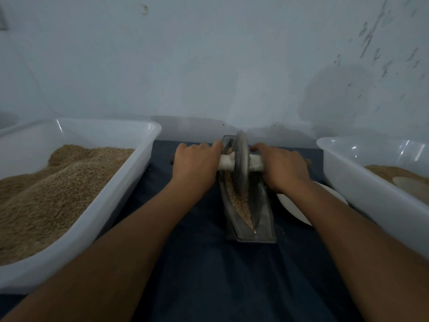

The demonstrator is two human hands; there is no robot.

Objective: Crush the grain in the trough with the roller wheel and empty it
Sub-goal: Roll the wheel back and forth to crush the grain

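while the left hand point(196, 162) and right hand point(284, 167) grip the wrapped axle point(226, 164), the roller wheel point(241, 163) looks heavy; hold close beside the disc over the grain point(240, 203).

A single head-worn wide-angle camera looks forward and down from close above the surface point(185, 263), toward a pale wall point(209, 66), both forearms reaching away from it.

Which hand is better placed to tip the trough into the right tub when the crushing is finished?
Probably the right hand. It grips the axle on the side of the roller wheel nearer the right tub, which is less full. The left hand is nearer the fuller left tub. The trough lies between them.
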